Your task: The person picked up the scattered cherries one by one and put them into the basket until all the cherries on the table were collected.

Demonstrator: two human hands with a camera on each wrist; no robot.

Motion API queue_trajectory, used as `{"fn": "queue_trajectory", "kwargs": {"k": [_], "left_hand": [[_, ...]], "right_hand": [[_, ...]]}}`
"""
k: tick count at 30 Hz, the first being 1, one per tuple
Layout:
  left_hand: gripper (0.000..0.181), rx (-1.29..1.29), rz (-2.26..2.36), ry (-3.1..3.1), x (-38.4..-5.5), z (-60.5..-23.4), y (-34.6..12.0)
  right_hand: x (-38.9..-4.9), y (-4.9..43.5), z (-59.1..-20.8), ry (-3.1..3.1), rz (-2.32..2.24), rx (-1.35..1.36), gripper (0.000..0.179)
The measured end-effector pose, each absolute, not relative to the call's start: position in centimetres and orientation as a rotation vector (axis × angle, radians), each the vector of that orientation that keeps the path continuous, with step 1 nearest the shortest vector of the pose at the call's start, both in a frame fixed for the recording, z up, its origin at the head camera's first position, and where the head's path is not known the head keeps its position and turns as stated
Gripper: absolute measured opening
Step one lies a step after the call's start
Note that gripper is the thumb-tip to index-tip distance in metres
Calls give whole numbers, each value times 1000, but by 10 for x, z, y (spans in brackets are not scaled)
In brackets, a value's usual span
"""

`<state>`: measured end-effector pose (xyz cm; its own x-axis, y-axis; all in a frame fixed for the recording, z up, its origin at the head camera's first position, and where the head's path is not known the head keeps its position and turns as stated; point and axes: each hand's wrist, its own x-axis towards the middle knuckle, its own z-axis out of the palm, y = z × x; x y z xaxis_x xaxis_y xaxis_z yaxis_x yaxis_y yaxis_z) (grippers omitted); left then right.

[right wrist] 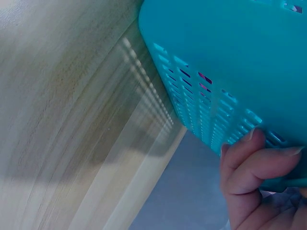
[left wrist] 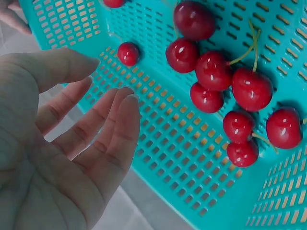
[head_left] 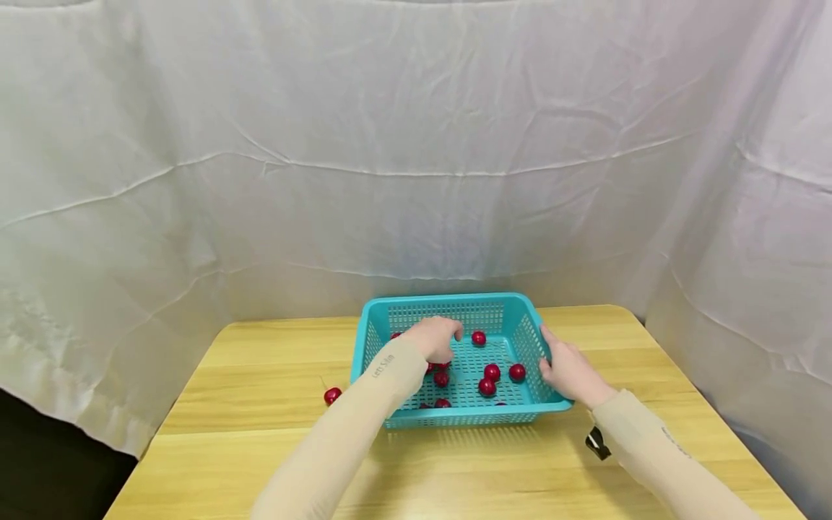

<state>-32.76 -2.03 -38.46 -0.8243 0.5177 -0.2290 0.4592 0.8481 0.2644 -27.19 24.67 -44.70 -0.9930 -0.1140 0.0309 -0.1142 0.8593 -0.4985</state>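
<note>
A turquoise perforated plastic basket [head_left: 448, 414] stands on the table with several red cherries inside; some show green stems in the left wrist view. My left hand [head_left: 437, 339] hovers over the basket's left half. Its fingers are relaxed and apart, and nothing lies between thumb and fingertips [left wrist: 128, 103]. A group of cherries [left wrist: 252, 89] sits to the right of those fingers in that view. My right hand [head_left: 573, 370] grips the basket's right side, with fingers [right wrist: 268, 164] curled against the outer wall below the rim. One cherry [head_left: 332, 396] lies outside, left of the basket.
The wooden table [head_left: 260, 448] has a pale cloth curtain [head_left: 416, 180] behind it and at both sides. A small black item [head_left: 597, 443] hangs at my right sleeve cuff. My left forearm [head_left: 351, 426] crosses the basket's front left corner and hides part of it.
</note>
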Motion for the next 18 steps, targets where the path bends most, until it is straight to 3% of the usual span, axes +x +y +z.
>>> {"fn": "queue_trajectory", "kwargs": {"k": [18], "left_hand": [[32, 692, 593, 2904, -343, -359, -83]], "right_hand": [[-276, 246, -446, -3008, 806, 212, 73]]}}
